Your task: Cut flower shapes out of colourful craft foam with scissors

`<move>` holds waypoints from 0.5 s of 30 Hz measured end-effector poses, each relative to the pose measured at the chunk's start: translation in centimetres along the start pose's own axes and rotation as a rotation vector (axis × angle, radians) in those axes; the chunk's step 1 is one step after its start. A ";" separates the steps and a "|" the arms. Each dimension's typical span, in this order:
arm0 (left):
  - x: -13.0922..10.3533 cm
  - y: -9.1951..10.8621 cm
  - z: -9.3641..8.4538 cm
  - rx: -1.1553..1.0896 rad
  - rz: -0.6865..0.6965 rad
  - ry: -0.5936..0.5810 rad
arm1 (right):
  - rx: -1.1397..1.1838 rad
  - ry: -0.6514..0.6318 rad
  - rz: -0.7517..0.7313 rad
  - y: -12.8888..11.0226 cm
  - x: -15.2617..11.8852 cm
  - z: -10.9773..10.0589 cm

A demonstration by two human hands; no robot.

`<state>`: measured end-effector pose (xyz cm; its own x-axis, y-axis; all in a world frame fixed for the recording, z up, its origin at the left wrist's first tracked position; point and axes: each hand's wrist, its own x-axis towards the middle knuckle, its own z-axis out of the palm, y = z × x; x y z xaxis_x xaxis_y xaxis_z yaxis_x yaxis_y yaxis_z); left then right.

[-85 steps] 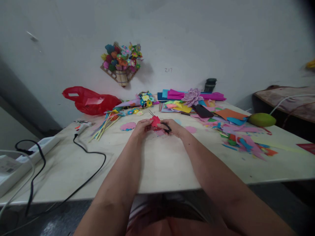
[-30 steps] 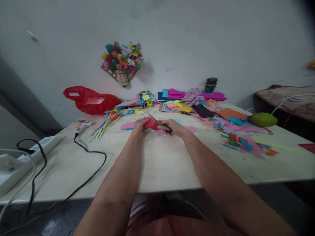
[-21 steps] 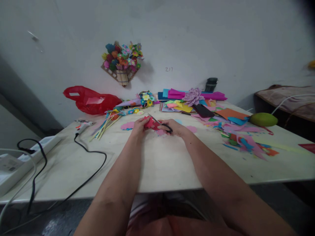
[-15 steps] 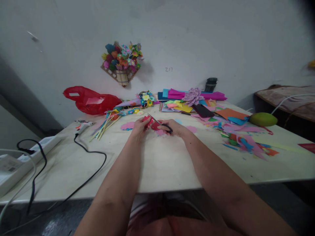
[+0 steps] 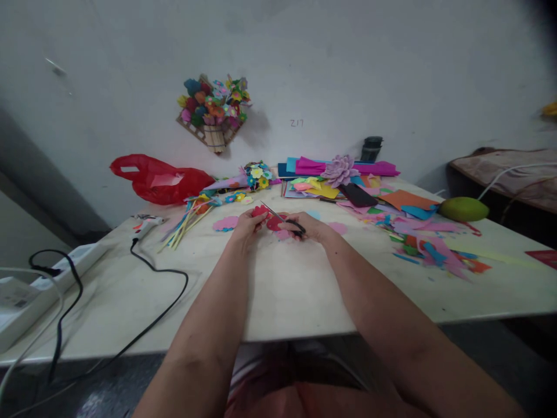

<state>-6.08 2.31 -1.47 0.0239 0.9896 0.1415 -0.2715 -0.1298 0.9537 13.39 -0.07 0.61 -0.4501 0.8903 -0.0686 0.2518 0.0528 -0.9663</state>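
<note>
Near the middle of the white table, my left hand (image 5: 248, 224) pinches a small red paper piece (image 5: 260, 211). My right hand (image 5: 310, 226) is closed round the black handles of a pair of scissors (image 5: 296, 227), whose blades point up and left toward the red piece. Below the blades lies a darker red paper shape (image 5: 275, 222), partly hidden by the scissors. Pink scalloped paper (image 5: 225, 223) rests left of my left hand, and more pink paper (image 5: 337, 228) lies right of my right hand.
A red plastic bag (image 5: 167, 184), a corded glue gun (image 5: 148, 225) and a white power strip (image 5: 65, 270) are on the left. Coloured sheets, a dark phone (image 5: 358, 195), paper scraps (image 5: 435, 252) and a green fruit (image 5: 464, 209) lie on the right.
The red paper piece has turned slightly in my left hand. Both hands stay in nearly the same place, and the whole view has shifted a little.
</note>
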 end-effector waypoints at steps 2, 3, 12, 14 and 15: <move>0.0 0.1 0.0 -0.011 -0.013 -0.005 | -0.009 -0.013 -0.023 0.1 0.0 -0.1; 0.0 0.1 0.0 -0.018 -0.018 -0.009 | -0.012 -0.020 -0.040 0.2 0.1 -0.2; -0.8 0.5 0.3 0.002 -0.034 -0.028 | 0.018 -0.043 -0.068 0.4 0.3 -0.3; -0.8 0.5 0.3 0.007 -0.041 -0.042 | 0.026 -0.058 -0.073 0.5 0.3 -0.4; -0.8 0.5 0.3 0.010 -0.044 -0.043 | 0.024 -0.066 -0.079 0.6 0.3 -0.4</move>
<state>-5.95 1.46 -1.06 0.0774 0.9909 0.1102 -0.2596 -0.0867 0.9618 13.75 0.46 0.09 -0.5236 0.8519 -0.0075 0.1927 0.1099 -0.9751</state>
